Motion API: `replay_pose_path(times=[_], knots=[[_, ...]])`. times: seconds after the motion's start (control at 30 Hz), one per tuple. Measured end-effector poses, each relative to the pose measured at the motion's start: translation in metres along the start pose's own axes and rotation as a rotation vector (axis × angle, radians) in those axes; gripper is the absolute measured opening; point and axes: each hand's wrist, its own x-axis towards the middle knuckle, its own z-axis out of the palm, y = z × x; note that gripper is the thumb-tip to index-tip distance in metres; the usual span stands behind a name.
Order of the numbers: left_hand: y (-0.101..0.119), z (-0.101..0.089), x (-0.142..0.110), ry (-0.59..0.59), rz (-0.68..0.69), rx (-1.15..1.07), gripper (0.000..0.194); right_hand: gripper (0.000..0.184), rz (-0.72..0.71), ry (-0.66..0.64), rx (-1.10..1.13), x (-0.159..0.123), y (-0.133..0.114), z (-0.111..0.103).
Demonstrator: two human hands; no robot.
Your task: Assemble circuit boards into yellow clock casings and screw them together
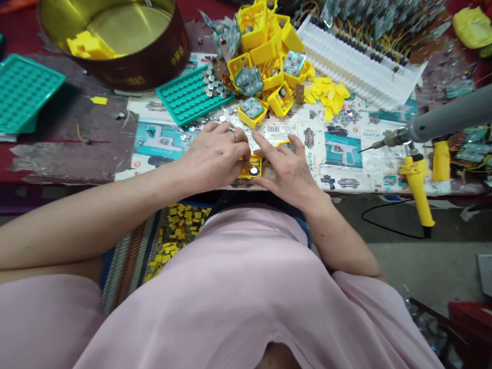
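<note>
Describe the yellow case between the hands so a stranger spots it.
At the front edge of the table, find the left hand and right hand. Between them lies a yellow case showing a silver disc. Unlike the heaped cases farther back, it lies right by that edge.

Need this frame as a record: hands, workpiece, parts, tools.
left hand: fingers over the left side of a small yellow case; grip unclear
right hand: fingers spread, thumb near that case's right side
workpiece: yellow case, round silver part visible inside
parts: green tray with silver discs; yellow case pile
container: round tin, yellow pieces inside
tool: grey screwdriver-like tool, tip pointing left
</note>
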Motion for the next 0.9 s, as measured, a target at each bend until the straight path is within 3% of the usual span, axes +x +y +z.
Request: replay_pose_path(times=[0.1,0.27,0.53,0.63,0.7,0.77,0.83,0.9], knots=[[-0.004,0.006,-0.002,0.033,0.052,-0.117,0.021,0.071,-0.005,0.009,-0.004,0.0,0.0,0.0],[-0.009,0.012,-0.008,-0.008,0.135,-0.177,0.026,0.073,-0.016,0.031,0.036,-0.001,0.0,0.002],[-0.001,0.007,-0.006,0.013,-0.012,-0.052,0.031,0.071,-0.058,0.079,0.088,-0.002,0.006,0.009],[0.001,0.008,-0.007,0.032,-0.008,0.038,0.033,0.069,-0.041,0.088,0.07,0.001,0.002,0.012],[0.001,0.008,-0.009,0.049,0.041,0.088,0.033,0.067,-0.051,0.163,0.021,-0.002,-0.002,0.007],[-0.001,0.01,-0.01,0.101,0.104,0.11,0.032,0.059,-0.109,0.319,-0.054,-0.013,-0.002,-0.004],[-0.005,0.013,-0.01,0.221,0.13,0.109,0.031,0.04,-0.165,0.5,-0.133,-0.036,0.003,-0.021],[-0.008,0.016,-0.008,0.293,0.17,0.099,0.029,0.02,-0.104,0.693,-0.213,-0.071,0.016,-0.043]])
